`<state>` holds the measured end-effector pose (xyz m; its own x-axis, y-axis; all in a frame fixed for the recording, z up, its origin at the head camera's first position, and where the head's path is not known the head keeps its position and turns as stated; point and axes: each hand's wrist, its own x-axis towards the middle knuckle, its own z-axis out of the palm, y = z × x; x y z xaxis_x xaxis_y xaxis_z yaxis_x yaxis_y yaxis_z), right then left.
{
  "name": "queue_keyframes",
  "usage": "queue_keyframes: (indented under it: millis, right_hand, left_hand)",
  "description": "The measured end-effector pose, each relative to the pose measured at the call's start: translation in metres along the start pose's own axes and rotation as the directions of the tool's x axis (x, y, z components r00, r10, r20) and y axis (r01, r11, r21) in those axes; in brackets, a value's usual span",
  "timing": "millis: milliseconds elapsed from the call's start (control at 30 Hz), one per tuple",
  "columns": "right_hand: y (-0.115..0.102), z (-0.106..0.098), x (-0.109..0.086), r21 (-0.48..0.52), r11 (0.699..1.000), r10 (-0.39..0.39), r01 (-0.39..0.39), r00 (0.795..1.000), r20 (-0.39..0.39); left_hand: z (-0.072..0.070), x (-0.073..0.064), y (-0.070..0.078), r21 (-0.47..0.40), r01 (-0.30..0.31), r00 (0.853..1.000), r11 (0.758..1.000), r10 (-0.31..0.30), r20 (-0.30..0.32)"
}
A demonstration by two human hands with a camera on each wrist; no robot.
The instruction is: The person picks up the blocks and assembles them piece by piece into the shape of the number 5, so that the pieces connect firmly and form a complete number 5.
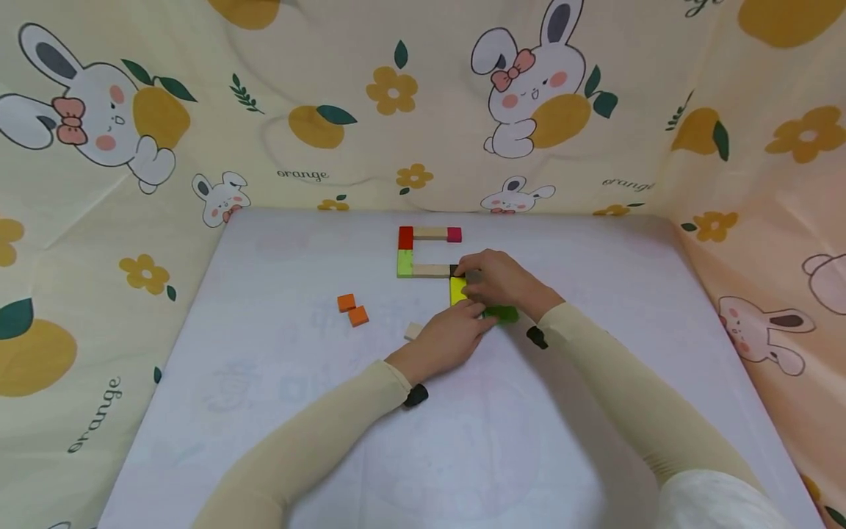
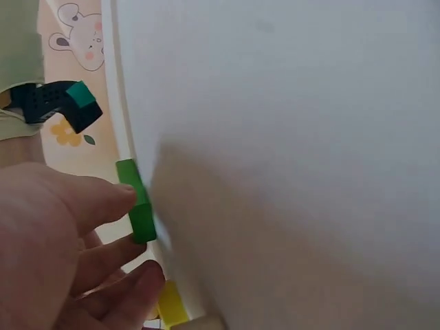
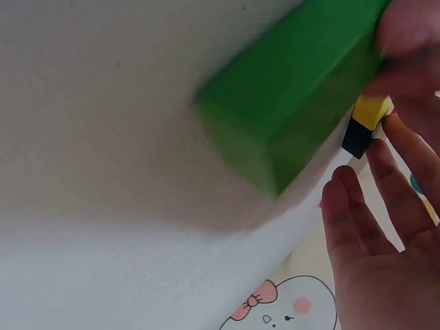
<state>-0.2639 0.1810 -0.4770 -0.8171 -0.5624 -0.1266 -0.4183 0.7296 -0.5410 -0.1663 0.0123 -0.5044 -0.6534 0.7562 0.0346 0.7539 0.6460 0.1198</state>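
Note:
My left hand (image 1: 446,342) pinches a green block (image 1: 504,314) between thumb and finger, close to the table; the left wrist view shows this green block (image 2: 143,221) at the fingertips. Beyond it, my right hand (image 1: 505,283) reaches over the lower right of a block outline, fingers fairly straight. Its fingertips are by a black block (image 3: 356,139) and a yellow block (image 3: 371,112), partly hidden from the head view. The outline also has a light green block (image 1: 405,263), a red block (image 1: 405,237), two plain wood blocks and a pink block (image 1: 454,234).
Two orange blocks (image 1: 358,316) lie left of the hands on the white table (image 1: 297,441). A plain wood piece (image 1: 413,330) shows beside the left hand, partly covered. Cloth printed with rabbits and oranges (image 1: 410,139) borders the table at the back and sides.

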Motion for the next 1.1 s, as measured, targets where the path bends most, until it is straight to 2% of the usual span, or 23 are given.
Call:
queue_keyframes:
  millis: [233,467,667,800,900,1100]
  right_hand:
    - [0.004,-0.001,0.003,-0.050,0.997,-0.062,0.062,0.998,0.001]
    - [0.005,-0.001,0.003,-0.040,0.997,-0.064,0.064,0.998,0.009]
    - [0.006,0.000,0.002,-0.034,0.997,-0.071,0.071,0.997,0.004]
    - [0.005,-0.001,0.002,-0.046,0.997,-0.065,0.065,0.998,-0.003]
    - [0.004,-0.001,0.003,-0.046,0.997,-0.065,0.065,0.998,-0.001]
    - [0.006,0.002,0.004,-0.042,0.997,-0.065,0.065,0.998,0.005]
  left_hand:
    - [-0.009,-0.006,0.000,-0.064,0.040,0.999,0.997,-0.040,0.004]
    - [-0.007,-0.008,-0.002,-0.158,0.126,0.992,0.979,-0.124,0.021]
    - [-0.006,-0.015,-0.006,-0.317,0.226,0.972,0.921,-0.234,0.011]
    - [-0.008,-0.022,-0.011,-0.357,0.275,0.953,0.893,-0.303,-0.025]
    - [-0.010,-0.028,-0.013,-0.366,0.293,0.943,0.883,-0.330,-0.043]
    - [-0.012,-0.037,-0.013,-0.369,0.301,0.933,0.879,-0.351,-0.075]
